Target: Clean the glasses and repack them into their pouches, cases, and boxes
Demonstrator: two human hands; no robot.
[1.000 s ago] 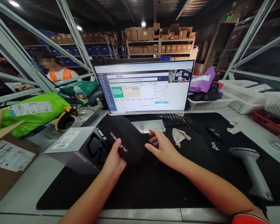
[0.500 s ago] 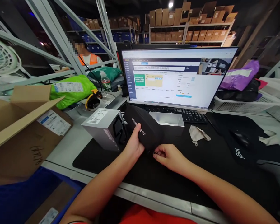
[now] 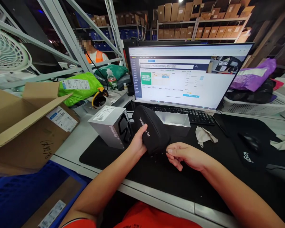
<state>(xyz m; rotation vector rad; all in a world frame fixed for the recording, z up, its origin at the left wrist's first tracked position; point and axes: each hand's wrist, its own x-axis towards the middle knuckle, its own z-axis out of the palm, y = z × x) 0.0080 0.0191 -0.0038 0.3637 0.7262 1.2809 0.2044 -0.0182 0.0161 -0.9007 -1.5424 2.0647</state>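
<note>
A black zip case (image 3: pixel 156 129) with white lettering is tilted up above the dark desk mat, with my left hand (image 3: pixel 139 142) wrapped round its left side, thumb on the front. At the case's lower right edge, my right hand (image 3: pixel 180 155) pinches a small dark tab, seemingly its zipper pull; the fingertips hide most of it. Just left of the case stands a grey printed box (image 3: pixel 104 131) with a white label on top. Behind the case lies an open silver-grey box part (image 3: pixel 180 123).
A monitor (image 3: pixel 175 85) and keyboard (image 3: pixel 199 116) are behind the case. Right are a crumpled cloth (image 3: pixel 205 136), a mouse (image 3: pixel 249 141) and a white basket (image 3: pixel 247 106) with bags. An open carton (image 3: pixel 38 136) stands left, near a green parcel (image 3: pixel 83 85). A person (image 3: pixel 95 55) is beyond the frame.
My right hand has moved right along the lower edge of the case, its lower fingers now looser. The left hand keeps its hold. The whole view has shifted slightly.
</note>
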